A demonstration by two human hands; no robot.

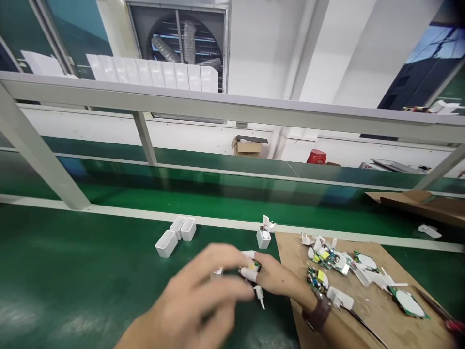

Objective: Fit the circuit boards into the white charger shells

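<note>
My left hand (196, 295) is in the lower middle, blurred by motion. Its fingers are curved and apart, nothing visible between them, and they partly cover the view of what lies behind. Just beyond its fingertips, my right hand (272, 274), with white covers on two fingers and a dark strap at the wrist, pinches a small circuit board (255, 265) with a yellow part. A white plug piece (259, 295) hangs below that hand; whether it is joined to the board I cannot tell. A small white object (217, 273) shows behind my left fingers.
Several white open boxes (167, 243) stand on the green table at left centre. Another white box (263, 237) holds parts. On the cardboard sheet (290, 242) at right lie circuit boards (329, 257), white plug housings (340, 297) and a thin dark tool (359, 320). A frame rail (218, 222) runs behind.
</note>
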